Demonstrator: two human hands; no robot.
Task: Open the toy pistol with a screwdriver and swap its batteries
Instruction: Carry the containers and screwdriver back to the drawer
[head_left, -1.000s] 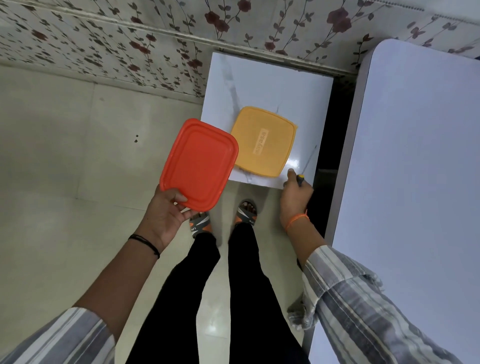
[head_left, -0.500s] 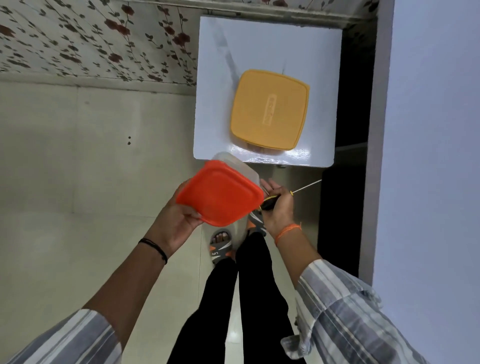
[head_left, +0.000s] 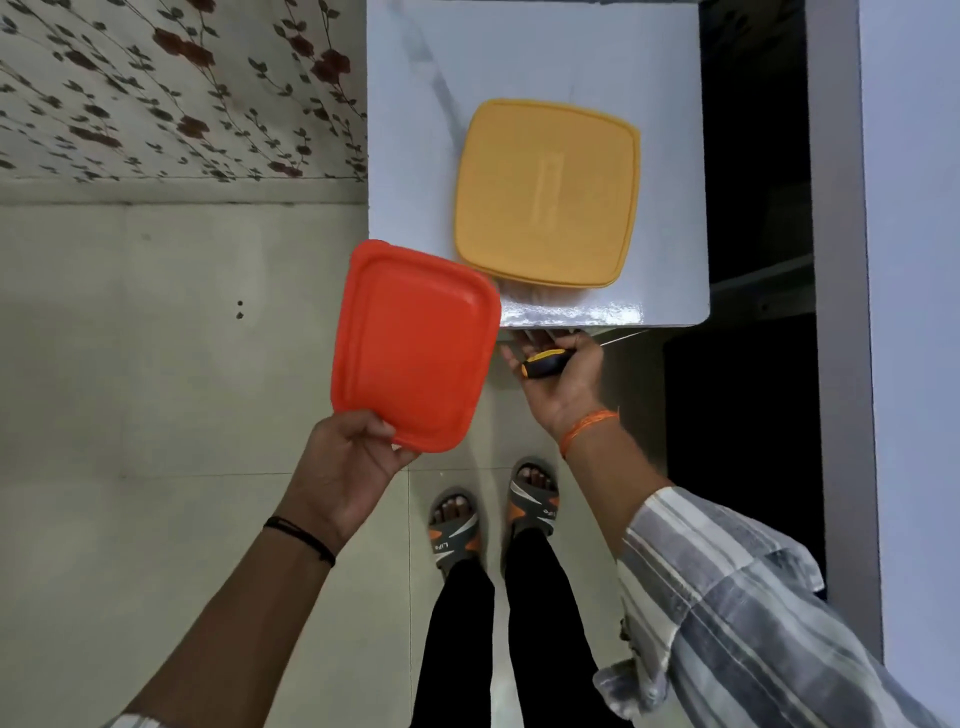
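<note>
A: Toy pistol: not visible in this view; cannot tell where it is.
B: Screwdriver (head_left: 546, 362)?
A: In the right hand (head_left: 563, 379), palm up, just below the near edge of the small white counter (head_left: 530, 57). Grip closed around the black-and-yellow handle; thin shaft points right, under the counter's near-right corner.
B: Left hand (head_left: 349, 467)?
A: Grip pinching the near corner of the red-lidded container (head_left: 415, 343), held in the air just off the counter's near-left corner.
B: On the counter?
A: 1 yellow-lidded container (head_left: 545, 192), toward the near edge.
B: Surroundings?
A: Tiled floor (head_left: 156, 338), floral wall (head_left: 182, 88), second white surface (head_left: 914, 260) at right.
</note>
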